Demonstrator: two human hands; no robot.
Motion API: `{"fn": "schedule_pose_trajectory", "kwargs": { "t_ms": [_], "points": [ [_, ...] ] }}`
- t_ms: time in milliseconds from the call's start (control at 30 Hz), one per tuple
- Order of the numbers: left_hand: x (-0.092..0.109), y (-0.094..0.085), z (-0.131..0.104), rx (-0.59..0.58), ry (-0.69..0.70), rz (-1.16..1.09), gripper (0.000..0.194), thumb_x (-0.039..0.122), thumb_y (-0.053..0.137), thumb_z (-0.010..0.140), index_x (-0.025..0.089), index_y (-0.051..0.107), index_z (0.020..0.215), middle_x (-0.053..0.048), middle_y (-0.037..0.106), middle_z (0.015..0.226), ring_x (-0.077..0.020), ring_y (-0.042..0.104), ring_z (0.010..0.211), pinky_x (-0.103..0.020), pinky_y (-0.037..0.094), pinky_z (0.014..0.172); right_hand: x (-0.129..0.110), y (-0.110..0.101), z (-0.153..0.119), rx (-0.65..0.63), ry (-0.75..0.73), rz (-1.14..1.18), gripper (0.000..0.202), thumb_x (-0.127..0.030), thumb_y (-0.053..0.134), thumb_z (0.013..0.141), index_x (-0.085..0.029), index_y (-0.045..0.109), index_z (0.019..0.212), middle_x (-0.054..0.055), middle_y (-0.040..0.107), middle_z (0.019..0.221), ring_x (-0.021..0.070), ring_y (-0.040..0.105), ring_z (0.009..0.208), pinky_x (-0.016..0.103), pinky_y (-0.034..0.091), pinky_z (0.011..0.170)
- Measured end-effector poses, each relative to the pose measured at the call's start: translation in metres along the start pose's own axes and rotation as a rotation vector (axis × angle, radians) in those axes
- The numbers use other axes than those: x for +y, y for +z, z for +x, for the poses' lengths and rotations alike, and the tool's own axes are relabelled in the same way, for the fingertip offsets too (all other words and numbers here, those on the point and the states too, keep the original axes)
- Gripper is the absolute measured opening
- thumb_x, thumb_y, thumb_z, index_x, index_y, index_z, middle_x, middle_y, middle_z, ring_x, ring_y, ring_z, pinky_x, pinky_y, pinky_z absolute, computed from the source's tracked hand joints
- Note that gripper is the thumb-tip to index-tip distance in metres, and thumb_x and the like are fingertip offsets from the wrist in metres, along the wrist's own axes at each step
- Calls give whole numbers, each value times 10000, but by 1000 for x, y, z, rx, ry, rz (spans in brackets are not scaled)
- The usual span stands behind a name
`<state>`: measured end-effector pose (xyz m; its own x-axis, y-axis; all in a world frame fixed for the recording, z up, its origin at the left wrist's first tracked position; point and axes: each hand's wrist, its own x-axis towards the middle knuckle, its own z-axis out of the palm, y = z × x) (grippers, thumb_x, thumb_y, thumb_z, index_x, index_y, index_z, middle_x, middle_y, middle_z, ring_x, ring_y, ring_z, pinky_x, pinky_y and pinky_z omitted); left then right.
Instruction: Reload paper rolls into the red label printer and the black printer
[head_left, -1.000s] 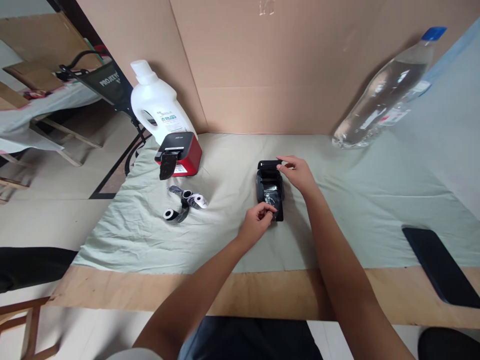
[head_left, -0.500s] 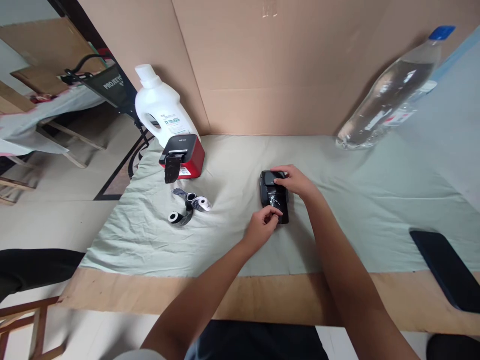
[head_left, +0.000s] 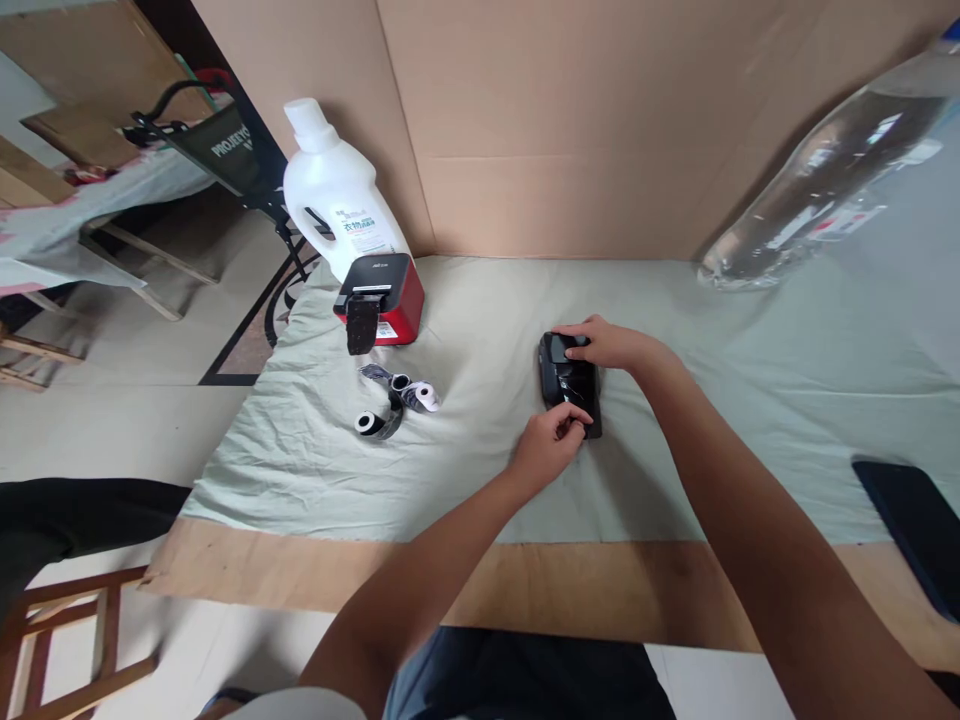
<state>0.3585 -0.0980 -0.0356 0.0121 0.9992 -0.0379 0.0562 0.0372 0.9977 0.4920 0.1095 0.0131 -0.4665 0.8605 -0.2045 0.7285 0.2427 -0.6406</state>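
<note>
A small black handheld device (head_left: 553,375), shaped like a payment terminal or portable printer, lies on the green cloth in front of me. A glossy black strip (head_left: 576,384) runs down its front face from the upper part. My right hand (head_left: 619,347) grips the device's far end, fingers over the top edge and thumb on the front. At the near end, my left hand (head_left: 551,447) is closed in a pinch at the lower end of the strip. Its fingertips partly cover what they hold.
Left stands a red and black printer (head_left: 409,300) with a black strip hanging out; a white detergent bottle (head_left: 341,200) is behind it. Several paper rolls (head_left: 367,424) lie nearer. A large clear bottle (head_left: 817,180) leans against cardboard at right, and a dark phone (head_left: 911,525) lies near the edge.
The view has shifted, so everything sits a little further right and higher in the picture. Both hands stay on the device, with the left still pinching at its near end.
</note>
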Motion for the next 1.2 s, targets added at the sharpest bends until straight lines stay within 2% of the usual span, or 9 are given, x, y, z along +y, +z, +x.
{"fn": "schedule_pose_trajectory", "kwargs": {
  "t_ms": [100,167,267,400,500,633,767,933,1200],
  "points": [
    [-1,1,1,-1,8,-2,158,203,586,923,201,743,938,34,550,653,-131,475,618,-256,359,625,-5,-8,13,-18,52,0,486,-255,975,638,-339,866,1103,67,751,1039,315,725,935,531,541,1022],
    [-2,1,1,-1,14,0,158,204,585,924,198,742,944,32,555,658,-131,476,620,-258,357,626,-9,-11,21,-19,-28,-7,464,-257,995,599,-327,872,1040,54,775,962,309,731,917,519,547,1008],
    [-1,1,1,5,23,5,161,199,581,925,198,740,948,30,564,671,-130,480,630,-258,357,633,-22,-17,26,-126,-100,-152,501,-348,971,659,-339,854,1146,36,811,951,257,738,800,461,590,925],
    [4,-1,-1,6,33,9,174,204,570,930,196,741,961,34,565,686,-126,479,643,-253,362,644,-63,-25,11,-399,196,-446,777,-393,824,865,-380,571,1600,93,776,1355,256,795,811,441,622,884],
    [7,-2,-2,-3,37,36,188,203,561,937,194,746,971,36,565,686,-125,477,641,-252,358,646,-92,-28,-4,-430,378,-461,828,-361,743,946,-387,402,1700,141,623,1588,288,823,930,430,640,871],
    [7,-2,-1,-9,47,58,194,195,559,940,193,749,981,38,568,687,-126,481,642,-253,361,650,-104,-28,-14,-441,481,-366,855,-360,696,979,-315,306,1739,206,526,1662,295,833,936,390,666,763],
    [8,-2,-1,-8,41,84,199,190,563,940,193,756,990,33,592,706,-130,510,664,-251,376,666,-105,-27,-15,-474,475,-354,757,-328,679,991,-278,389,1689,211,595,1590,288,837,897,395,672,753],
    [8,-1,-1,-12,34,65,192,195,579,935,186,764,988,38,590,685,-123,505,634,-253,365,642,-107,-29,-10,-485,460,-363,682,-440,803,916,-285,560,1534,186,710,1435,319,836,907,428,676,773],
    [9,-1,1,33,24,61,172,180,595,918,197,760,964,42,593,677,-121,527,636,-247,392,665,-90,-29,-4,-489,436,-346,664,-431,805,906,-304,563,1511,155,792,1250,314,829,856,411,658,700]
  ]
}}
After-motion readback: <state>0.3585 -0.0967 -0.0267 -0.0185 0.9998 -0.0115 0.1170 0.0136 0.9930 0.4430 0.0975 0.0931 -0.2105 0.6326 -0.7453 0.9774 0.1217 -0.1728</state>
